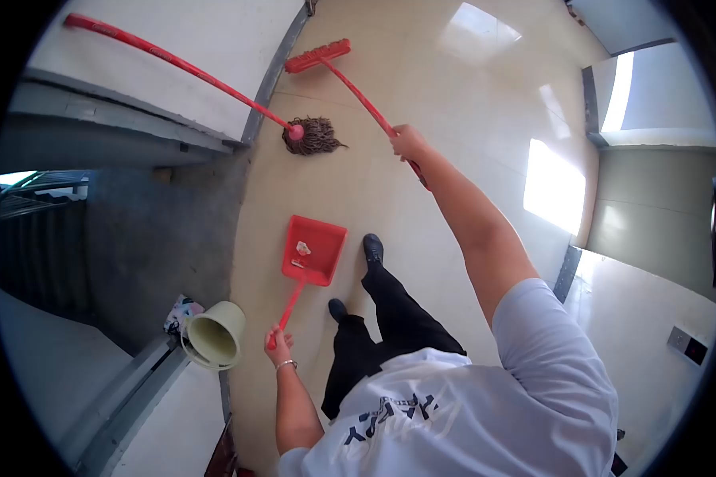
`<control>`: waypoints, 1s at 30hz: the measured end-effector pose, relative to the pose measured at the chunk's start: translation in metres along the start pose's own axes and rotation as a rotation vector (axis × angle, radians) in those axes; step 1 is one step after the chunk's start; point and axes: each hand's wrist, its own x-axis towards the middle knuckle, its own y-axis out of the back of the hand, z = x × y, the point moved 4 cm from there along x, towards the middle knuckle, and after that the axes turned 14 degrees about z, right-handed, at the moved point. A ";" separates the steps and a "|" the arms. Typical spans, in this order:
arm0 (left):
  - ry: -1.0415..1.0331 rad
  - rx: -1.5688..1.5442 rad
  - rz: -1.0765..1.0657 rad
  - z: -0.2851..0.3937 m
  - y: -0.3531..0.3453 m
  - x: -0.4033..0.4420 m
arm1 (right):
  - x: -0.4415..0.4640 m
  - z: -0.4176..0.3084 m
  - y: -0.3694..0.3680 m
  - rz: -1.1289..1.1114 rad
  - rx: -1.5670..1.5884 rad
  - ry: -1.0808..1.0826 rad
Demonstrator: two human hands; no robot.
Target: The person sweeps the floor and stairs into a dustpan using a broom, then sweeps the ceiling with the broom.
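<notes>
My left hand [278,347] is closed round the handle of a red dustpan [328,242]. In the pan lie a few small pale scraps [302,250]. Out to the front, my right hand [410,145] grips the red handle of a broom [364,102]. The broom's red head [318,56] is near the foot of the wall. Between broom and dustpan, a mop [314,135] with dark strings rests its head on the floor, its red handle leaning toward the white wall.
A cream bucket [235,319] stands at the left beside a patterned bundle [181,312]. A darker doorway floor [191,215] opens on the left, with stairs [44,246] beyond. Sunlight patches lie on the pale tiled floor [461,103]. A wall panel [686,345] is at the right.
</notes>
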 end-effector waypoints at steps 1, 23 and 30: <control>-0.018 -0.024 0.009 0.003 0.011 -0.010 | -0.003 -0.008 -0.003 -0.018 0.022 0.017; -0.346 -0.203 -0.169 0.037 -0.103 0.063 | -0.328 0.216 -0.021 -0.045 0.051 -0.378; -0.521 -0.111 -0.262 0.024 -0.113 0.073 | -0.478 0.194 -0.038 -0.344 0.094 -0.136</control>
